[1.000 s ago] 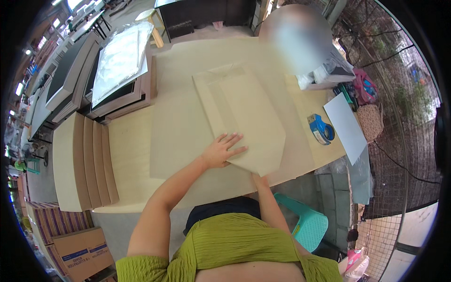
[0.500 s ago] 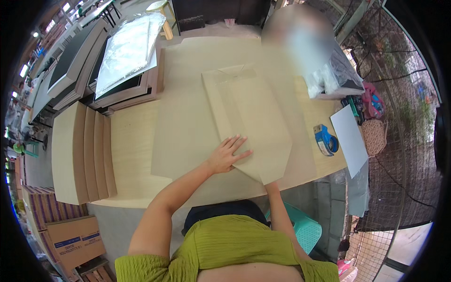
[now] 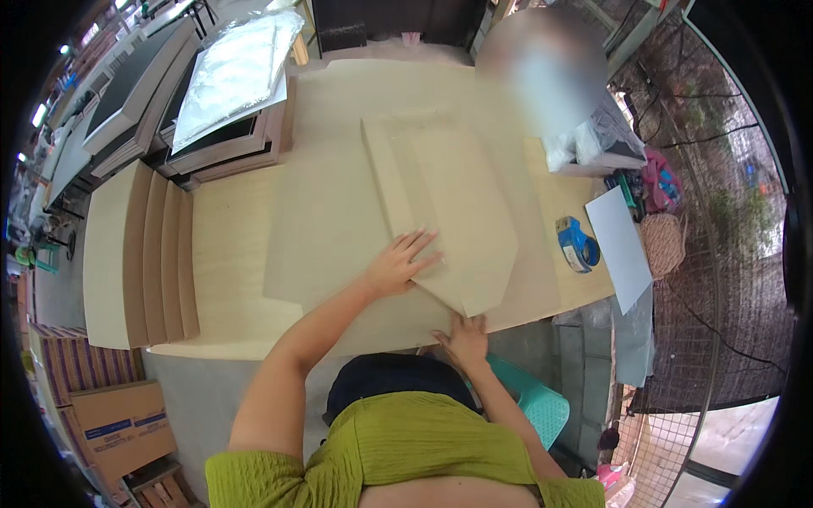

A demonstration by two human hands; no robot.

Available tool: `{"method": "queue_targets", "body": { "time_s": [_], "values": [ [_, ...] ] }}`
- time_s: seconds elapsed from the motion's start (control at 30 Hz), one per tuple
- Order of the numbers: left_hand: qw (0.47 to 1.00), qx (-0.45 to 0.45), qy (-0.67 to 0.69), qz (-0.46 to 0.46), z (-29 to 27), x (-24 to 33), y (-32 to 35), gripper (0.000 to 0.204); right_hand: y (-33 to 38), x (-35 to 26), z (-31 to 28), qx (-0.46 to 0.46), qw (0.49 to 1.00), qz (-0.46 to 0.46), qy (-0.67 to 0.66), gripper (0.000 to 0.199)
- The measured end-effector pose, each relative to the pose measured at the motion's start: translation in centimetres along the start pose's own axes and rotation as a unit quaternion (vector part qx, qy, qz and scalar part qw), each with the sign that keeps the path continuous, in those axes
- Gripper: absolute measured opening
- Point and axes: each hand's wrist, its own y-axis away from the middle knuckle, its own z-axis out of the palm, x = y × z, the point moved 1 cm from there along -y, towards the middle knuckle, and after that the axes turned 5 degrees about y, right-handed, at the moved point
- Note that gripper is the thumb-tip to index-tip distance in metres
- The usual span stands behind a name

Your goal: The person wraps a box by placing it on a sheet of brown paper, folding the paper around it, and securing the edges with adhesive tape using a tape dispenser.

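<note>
A flat parcel wrapped in brown paper (image 3: 449, 186) lies on a larger brown paper sheet (image 3: 318, 169) on the wooden table. Its near end is folded in to a narrow edge close to the table's front. My left hand (image 3: 400, 264) rests on the parcel's near left side with fingers spread, holding nothing. At the tip of the near fold is my right hand (image 3: 467, 340), its fingertips against the paper and its thumb held apart. What lies inside the paper is hidden.
Folded brown cardboard pieces (image 3: 140, 254) stand at the table's left. Behind them, stacked boards (image 3: 224, 161) carry clear plastic packs (image 3: 237, 76). On the right are a blue tape dispenser (image 3: 577, 245) and a white sheet (image 3: 620, 245). Another person, blurred, is at the far right; a green stool (image 3: 542, 411) stands below.
My right hand has come out from under the near flap to its tip, where the paper now looks folded in. My left hand stays on the parcel. The view has shifted slightly.
</note>
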Motion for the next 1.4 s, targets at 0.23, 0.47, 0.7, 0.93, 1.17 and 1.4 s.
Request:
{"method": "queue_targets", "body": {
  "time_s": [0.23,0.47,0.7,0.93,1.17,1.4],
  "values": [
    [0.936,0.197,0.187,-0.224,2.4,3.5,1.0,0.084,-0.4,13.9,-0.5,0.045,0.982,0.100,-0.155,0.052],
    [0.926,0.198,0.153,-0.284,3.1,3.6,1.0,0.089,-14.4,15.6,-3.6,0.180,0.948,-0.136,-0.227,0.088],
    [0.920,0.246,0.125,-0.279,4.4,4.0,1.4,0.090,-19.0,16.4,-3.6,0.125,0.914,-0.273,-0.272,0.082],
    [0.909,0.304,0.083,-0.273,5.7,5.3,0.8,0.085,-18.8,17.5,-2.3,0.144,0.898,-0.282,-0.305,0.073],
    [0.913,0.275,0.055,-0.296,5.5,4.2,1.1,0.086,-19.1,17.6,-1.9,0.133,0.910,-0.257,-0.298,0.077],
    [0.945,0.239,0.038,-0.222,4.1,2.7,1.7,0.088,-19.3,16.5,-4.7,0.165,0.897,-0.315,-0.262,0.066]
  ]
}}
